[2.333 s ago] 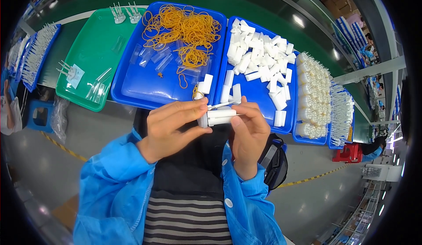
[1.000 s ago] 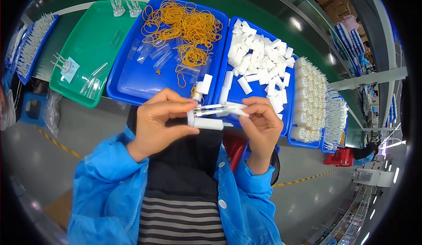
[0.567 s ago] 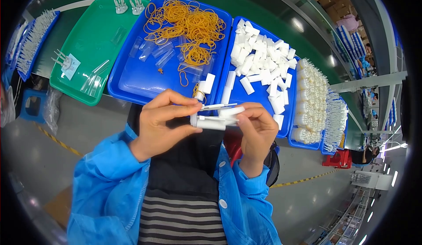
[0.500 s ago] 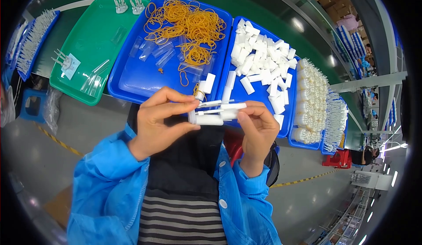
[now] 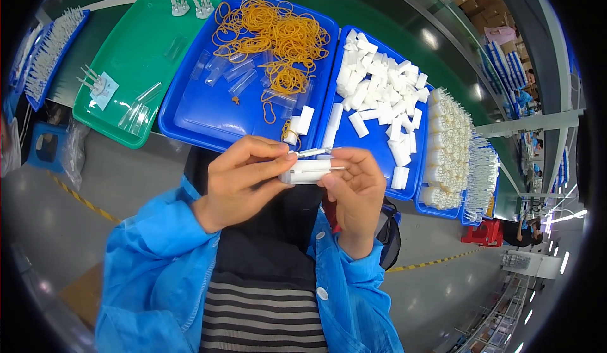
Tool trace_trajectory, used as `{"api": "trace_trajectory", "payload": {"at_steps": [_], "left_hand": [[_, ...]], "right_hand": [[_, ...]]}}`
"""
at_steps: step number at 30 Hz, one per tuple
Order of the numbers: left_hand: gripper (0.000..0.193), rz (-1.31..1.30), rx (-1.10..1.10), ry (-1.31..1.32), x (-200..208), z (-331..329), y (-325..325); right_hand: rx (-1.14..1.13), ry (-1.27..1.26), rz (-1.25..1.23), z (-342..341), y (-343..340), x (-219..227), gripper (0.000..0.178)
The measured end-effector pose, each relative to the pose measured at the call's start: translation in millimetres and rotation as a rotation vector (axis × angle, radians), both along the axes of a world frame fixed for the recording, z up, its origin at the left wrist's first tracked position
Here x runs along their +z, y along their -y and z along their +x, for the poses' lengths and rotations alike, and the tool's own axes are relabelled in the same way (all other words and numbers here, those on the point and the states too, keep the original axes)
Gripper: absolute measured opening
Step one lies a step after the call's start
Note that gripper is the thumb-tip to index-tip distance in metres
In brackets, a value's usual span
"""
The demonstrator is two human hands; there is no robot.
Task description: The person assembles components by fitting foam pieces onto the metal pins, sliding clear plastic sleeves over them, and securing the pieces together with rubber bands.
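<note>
Looked down and forward from the person's head, through the left of two side-by-side fisheye cameras. Sat near enough to set the left hand (image 5: pixel 237 173) and right hand (image 5: pixel 357 191) close to the centre, well above the striped garment (image 5: pixel 265 321) at 6 o'clock. Caught the blue sleeves (image 5: pixel 158 277) at 7 and 5 o'clock. Reached wide (with straight edges bowed near the rim) to the green tray (image 5: pixel 133 55) at 10 o'clock, one blue tray (image 5: pixel 208 112) at 11, another blue tray (image 5: pixel 373 141) toward 2, and the floor (image 5: pixel 436 296) at 4.
</note>
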State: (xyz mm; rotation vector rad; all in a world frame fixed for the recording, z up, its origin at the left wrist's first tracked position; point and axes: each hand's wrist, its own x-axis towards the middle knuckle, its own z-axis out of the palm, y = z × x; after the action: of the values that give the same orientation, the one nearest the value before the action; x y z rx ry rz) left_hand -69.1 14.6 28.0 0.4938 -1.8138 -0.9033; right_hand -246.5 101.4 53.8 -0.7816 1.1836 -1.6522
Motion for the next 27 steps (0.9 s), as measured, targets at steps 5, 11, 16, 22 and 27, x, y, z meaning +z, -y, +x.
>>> {"api": "trace_trajectory", "payload": {"at_steps": [5, 11, 16, 22, 27], "left_hand": [[0.040, -0.069, -0.019, 0.008, -3, -3, -1], [0.038, 0.407, -0.156, -0.045, 2, 1, 1], [0.039, 0.554, -0.277, -0.181, -9, 5, 5], [0.040, 0.715, -0.234, -0.247, -2, 1, 8], [0.042, 0.621, -0.258, -0.285, -12, 2, 6]], "right_hand": [[0.019, -0.272, -0.044, -4, -3, -6, 0.021], [-0.333, -1.064, 0.068, -81, 35, -20, 0.022], [-0.212, -1.473, 0.167, -86, 43, -39, 0.016], [-0.228, -0.757, -0.021, -73, 28, -22, 0.008], [-0.233, -0.324, -0.064, -40, 11, -9, 0.014]]}}
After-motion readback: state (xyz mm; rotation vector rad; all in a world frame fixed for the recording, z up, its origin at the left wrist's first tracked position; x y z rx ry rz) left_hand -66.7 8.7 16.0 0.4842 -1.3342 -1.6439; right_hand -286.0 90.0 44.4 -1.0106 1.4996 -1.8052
